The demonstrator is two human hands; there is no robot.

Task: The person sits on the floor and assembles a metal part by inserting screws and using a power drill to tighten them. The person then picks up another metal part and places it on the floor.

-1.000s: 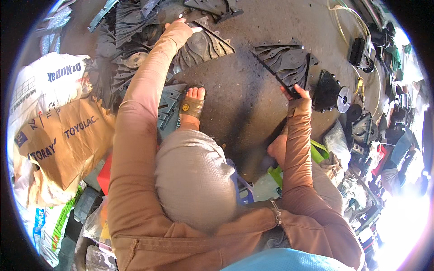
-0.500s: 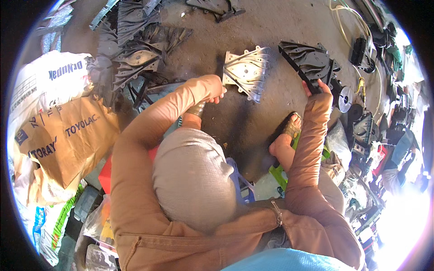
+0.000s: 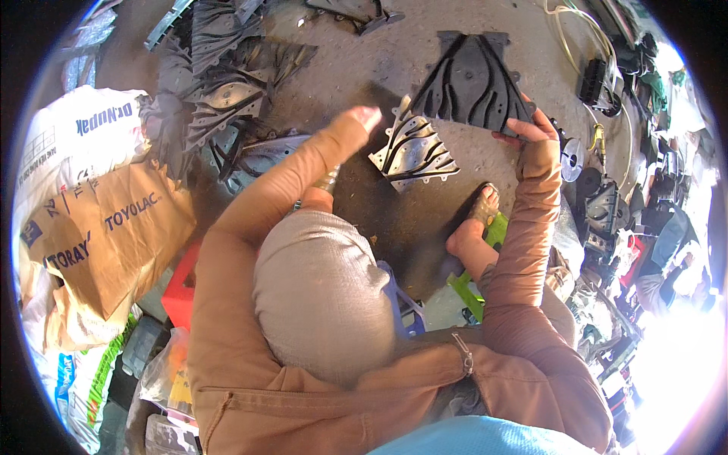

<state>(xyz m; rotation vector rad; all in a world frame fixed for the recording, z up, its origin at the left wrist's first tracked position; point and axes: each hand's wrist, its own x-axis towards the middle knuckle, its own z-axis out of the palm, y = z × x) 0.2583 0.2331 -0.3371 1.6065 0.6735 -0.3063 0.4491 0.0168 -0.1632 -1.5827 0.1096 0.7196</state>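
A black, fan-shaped ribbed plastic panel (image 3: 469,80) is raised in my right hand (image 3: 535,129). Its wide edge is toward me, with my fingers closed around the near right corner. A similar ribbed panel (image 3: 417,152), shining in the sunlight, is partly overlapped by the raised one. I cannot tell whether it lies flat on the floor or is slightly off it. My left hand (image 3: 364,117) is just left of the shining panel's narrow end and appears apart from it. Motion smears its fingers, so their pose is hidden.
More black ribbed panels (image 3: 227,98) are piled on the floor (image 3: 356,68) at far left. A brown paper sack (image 3: 114,235) and a white sack (image 3: 87,136) stand left. Hoses, a disc (image 3: 570,158) and mixed plastic parts crowd the right side. My sandalled foot (image 3: 478,220) is nearby.
My right hand has turned and lifted the black panel leftward. The shining panel, beside my left hand before, has shifted nearer and turned. My left hand has moved up, apparently away from it.
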